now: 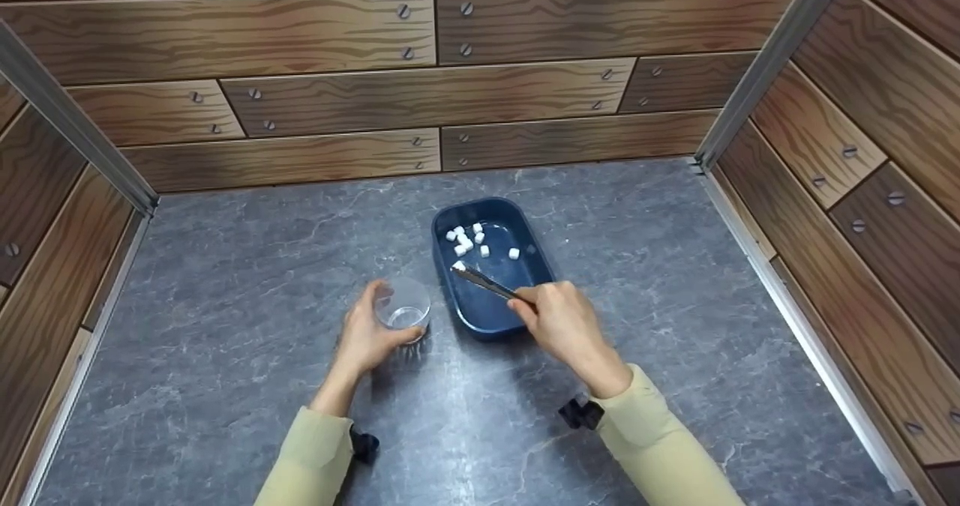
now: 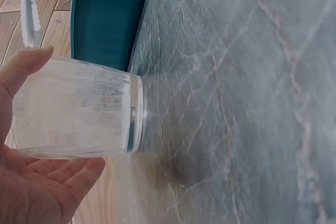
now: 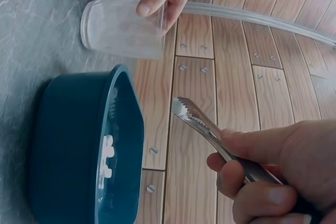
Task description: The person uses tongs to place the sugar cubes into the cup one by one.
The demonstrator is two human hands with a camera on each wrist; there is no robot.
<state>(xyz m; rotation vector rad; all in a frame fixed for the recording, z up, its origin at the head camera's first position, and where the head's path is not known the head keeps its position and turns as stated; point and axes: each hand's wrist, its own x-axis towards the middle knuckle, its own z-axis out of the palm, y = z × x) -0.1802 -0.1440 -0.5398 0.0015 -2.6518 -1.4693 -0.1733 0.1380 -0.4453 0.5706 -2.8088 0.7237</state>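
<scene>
Tongs (image 1: 486, 281) hang over the tray (image 1: 484, 307), a white cube (image 3: 179, 107) at their tip; your right hand (image 1: 564, 322) pinches them between its fingers. Your left hand (image 1: 367, 336) curves its fingers around the clear cup (image 1: 406, 300), just left of the tray, whose rim runs between cube and cup. Past both containers, table (image 1: 247, 296) spreads toward plank walls (image 1: 330, 105) left, right and far. Loose cubes (image 1: 468, 244) lie in the tray, mostly toward its far end.
</scene>
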